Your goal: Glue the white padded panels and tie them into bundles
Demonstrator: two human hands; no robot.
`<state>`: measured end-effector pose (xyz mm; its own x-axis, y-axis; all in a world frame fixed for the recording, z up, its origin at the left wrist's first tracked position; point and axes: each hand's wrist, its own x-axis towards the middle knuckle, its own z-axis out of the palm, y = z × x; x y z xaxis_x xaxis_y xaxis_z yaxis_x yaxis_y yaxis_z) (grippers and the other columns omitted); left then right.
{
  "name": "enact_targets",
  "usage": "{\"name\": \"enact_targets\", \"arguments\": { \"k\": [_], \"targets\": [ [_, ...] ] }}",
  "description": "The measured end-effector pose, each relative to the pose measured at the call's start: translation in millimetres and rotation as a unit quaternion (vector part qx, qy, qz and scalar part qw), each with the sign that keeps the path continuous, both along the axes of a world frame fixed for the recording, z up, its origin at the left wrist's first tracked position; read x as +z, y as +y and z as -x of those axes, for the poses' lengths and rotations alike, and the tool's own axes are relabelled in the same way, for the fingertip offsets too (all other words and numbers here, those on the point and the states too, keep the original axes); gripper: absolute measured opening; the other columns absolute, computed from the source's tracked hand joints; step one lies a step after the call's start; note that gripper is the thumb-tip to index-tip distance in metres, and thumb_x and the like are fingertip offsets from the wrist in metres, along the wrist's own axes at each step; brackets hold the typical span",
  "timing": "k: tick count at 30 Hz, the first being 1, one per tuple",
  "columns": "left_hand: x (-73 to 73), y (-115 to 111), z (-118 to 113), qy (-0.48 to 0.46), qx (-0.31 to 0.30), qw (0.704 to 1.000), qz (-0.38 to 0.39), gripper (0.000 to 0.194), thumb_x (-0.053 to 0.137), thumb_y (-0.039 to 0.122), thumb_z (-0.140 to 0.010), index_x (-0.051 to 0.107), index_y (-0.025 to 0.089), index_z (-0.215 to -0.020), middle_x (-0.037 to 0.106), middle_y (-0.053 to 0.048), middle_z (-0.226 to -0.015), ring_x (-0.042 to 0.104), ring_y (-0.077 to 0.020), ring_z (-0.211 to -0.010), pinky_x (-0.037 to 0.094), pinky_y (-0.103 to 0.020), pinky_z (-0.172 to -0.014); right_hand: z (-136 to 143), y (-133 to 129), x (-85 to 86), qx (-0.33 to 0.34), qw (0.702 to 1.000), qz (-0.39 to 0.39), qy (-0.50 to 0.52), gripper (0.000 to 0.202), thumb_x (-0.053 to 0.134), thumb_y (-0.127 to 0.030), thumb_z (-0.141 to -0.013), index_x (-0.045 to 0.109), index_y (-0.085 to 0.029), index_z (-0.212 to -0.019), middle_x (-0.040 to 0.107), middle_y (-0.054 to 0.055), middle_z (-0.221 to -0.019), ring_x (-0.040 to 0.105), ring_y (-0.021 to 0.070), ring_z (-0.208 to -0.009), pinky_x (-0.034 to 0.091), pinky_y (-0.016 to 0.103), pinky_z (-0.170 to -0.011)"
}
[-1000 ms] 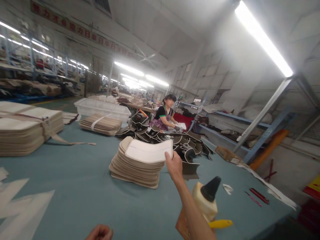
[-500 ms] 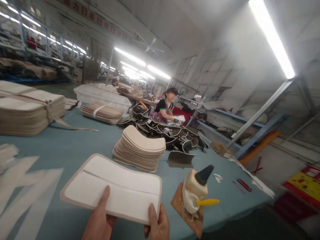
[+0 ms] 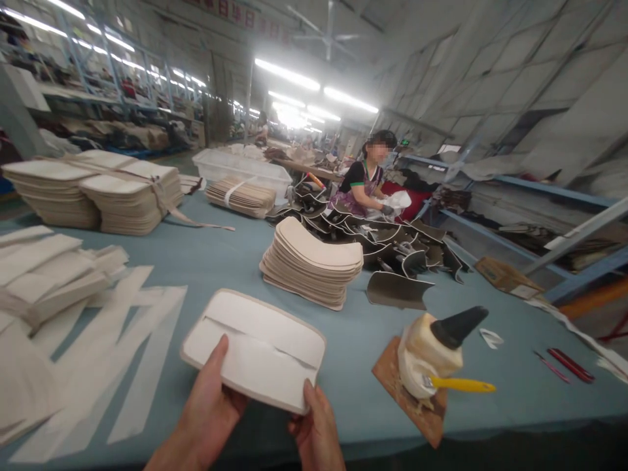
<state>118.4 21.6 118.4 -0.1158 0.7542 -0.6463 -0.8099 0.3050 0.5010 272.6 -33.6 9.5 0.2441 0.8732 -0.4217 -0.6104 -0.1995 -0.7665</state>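
A cream panel (image 3: pixel 265 337) with rounded corners and a beige edge is held between both hands over the front of the table. Across its face runs a long slit, which gapes a little. My left hand (image 3: pixel 210 399) grips its near left edge, thumb on top and fingers beneath. At the near right corner my right hand (image 3: pixel 316 418) pinches the panel the same way. Just beyond it stands a stack of curved beige panels (image 3: pixel 311 265). To the right, a glue bottle (image 3: pixel 429 347) with a black nozzle sits on a brown board (image 3: pixel 387 376), a yellow-handled brush (image 3: pixel 461 384) against it.
Strapped panel stacks (image 3: pixel 130 196) and white strips (image 3: pixel 142 366) lie left on the blue-green table (image 3: pixel 210 258). Dark curved pieces (image 3: pixel 400 291) pile up behind, where a co-worker (image 3: pixel 366 180) handles white material. Red and pink tools (image 3: pixel 569 363) lie near the right edge.
The view has swung left, so the table's things appear farther right. The panel is tilted differently and bowed, and its dark line now gapes as a slit. Both hands keep their hold.
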Motion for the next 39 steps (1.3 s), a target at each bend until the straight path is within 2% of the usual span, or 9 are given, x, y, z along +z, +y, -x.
{"name": "enact_targets", "arguments": {
  "k": [8, 13, 16, 22, 25, 27, 31, 35, 39],
  "targets": [
    [-22.6, -5.3, 37.4, 0.121, 0.029, 0.990, -0.066, 0.039, 0.060, 0.014, -0.095, 0.068, 0.023, -0.133, 0.081, -0.005, -0.112, 0.080, -0.0189, -0.085, 0.068, -0.031, -0.079, -33.6, -11.3, 18.2, 0.008, 0.974, -0.048, -0.222, 0.062, 0.072, -0.071, -0.081, 0.072, -0.014, -0.106, 0.070, 0.005, -0.078, 0.053, 0.0133, -0.059, 0.045, 0.024, -0.048],
    [-31.9, -1.6, 74.9, 0.150, -0.059, 0.987, 0.004, 0.030, 0.059, 0.017, -0.095, 0.072, 0.014, -0.123, 0.083, -0.010, -0.100, 0.079, -0.0229, -0.082, 0.068, -0.030, -0.069, -52.6, -4.3, 18.0, 0.095, 0.956, -0.040, -0.275, 0.065, 0.072, -0.071, -0.080, 0.072, -0.013, -0.109, 0.075, 0.009, -0.088, 0.059, 0.0168, -0.066, 0.048, 0.026, -0.054],
    [-33.9, 0.4, 84.5, 0.170, -0.096, 0.980, 0.034, 0.026, 0.064, 0.015, -0.092, 0.075, 0.013, -0.114, 0.083, -0.010, -0.095, 0.079, -0.0224, -0.077, 0.065, -0.027, -0.063, -62.4, 3.1, 18.0, 0.134, 0.949, -0.045, -0.281, 0.065, 0.074, -0.066, -0.080, 0.068, -0.014, -0.119, 0.076, 0.011, -0.103, 0.070, 0.0236, -0.088, 0.056, 0.033, -0.077],
    [-55.7, 3.3, 81.4, 0.262, -0.182, 0.948, 0.006, 0.029, 0.081, 0.025, -0.078, 0.076, 0.016, -0.106, 0.082, -0.008, -0.090, 0.077, -0.0228, -0.075, 0.058, -0.022, -0.057, -63.2, 25.1, 22.2, 0.074, 0.883, 0.009, -0.463, 0.056, 0.065, -0.062, -0.085, 0.068, -0.014, -0.115, 0.076, 0.013, -0.105, 0.070, 0.0291, -0.097, 0.053, 0.037, -0.085],
    [-63.1, 7.5, 81.9, 0.419, -0.158, 0.894, -0.022, 0.040, 0.086, 0.024, -0.071, 0.074, 0.022, -0.109, 0.081, -0.005, -0.084, 0.075, -0.0231, -0.074, 0.056, -0.021, -0.059, -60.0, 33.8, 17.1, 0.025, 0.801, 0.062, -0.595, 0.056, 0.063, -0.058, -0.086, 0.067, -0.017, -0.124, 0.075, 0.014, -0.105, 0.070, 0.0315, -0.094, 0.050, 0.038, -0.080],
    [-61.5, 9.8, 82.8, 0.506, -0.146, 0.850, -0.026, 0.046, 0.086, 0.022, -0.070, 0.072, 0.026, -0.113, 0.081, -0.005, -0.090, 0.074, -0.0268, -0.083, 0.060, -0.028, -0.077, -59.6, 36.2, 12.9, 0.011, 0.750, 0.065, -0.659, 0.057, 0.062, -0.057, -0.087, 0.066, -0.017, -0.127, 0.073, 0.016, -0.112, 0.069, 0.0327, -0.095, 0.048, 0.039, -0.079],
    [-56.8, 11.6, 86.5, 0.623, -0.121, 0.767, -0.093, 0.039, 0.078, 0.028, -0.074, 0.072, 0.028, -0.112, 0.073, -0.009, -0.126, 0.060, -0.0335, -0.128, 0.032, -0.041, -0.124, -68.8, 32.5, 7.5, -0.027, 0.716, 0.007, -0.697, 0.051, 0.044, -0.058, -0.098, 0.069, -0.016, -0.114, 0.071, 0.016, -0.113, 0.067, 0.0286, -0.097, 0.047, 0.037, -0.084],
    [-71.5, 13.2, 102.5, 0.669, -0.188, 0.683, -0.225, 0.030, 0.060, 0.037, -0.085, 0.072, 0.028, -0.111, 0.068, -0.006, -0.136, 0.056, -0.0298, -0.133, 0.028, -0.040, -0.126, -94.2, 23.2, -0.9, 0.005, 0.708, -0.008, -0.706, 0.056, 0.024, -0.046, -0.107, 0.070, -0.015, -0.109, 0.068, 0.005, -0.071, 0.063, 0.0211, -0.066, 0.045, 0.032, -0.068],
    [-94.4, 16.3, 128.8, 0.732, -0.257, 0.565, -0.279, 0.040, 0.046, 0.040, -0.093, 0.066, 0.029, -0.126, 0.062, -0.003, -0.146, 0.058, -0.0280, -0.131, 0.036, -0.044, -0.122, -123.2, 16.2, -14.8, 0.043, 0.624, -0.093, -0.775, 0.044, 0.031, -0.024, -0.104, 0.061, -0.012, -0.134, 0.075, 0.011, -0.099, 0.070, 0.0217, -0.090, 0.053, 0.035, -0.081]
  ]
}}
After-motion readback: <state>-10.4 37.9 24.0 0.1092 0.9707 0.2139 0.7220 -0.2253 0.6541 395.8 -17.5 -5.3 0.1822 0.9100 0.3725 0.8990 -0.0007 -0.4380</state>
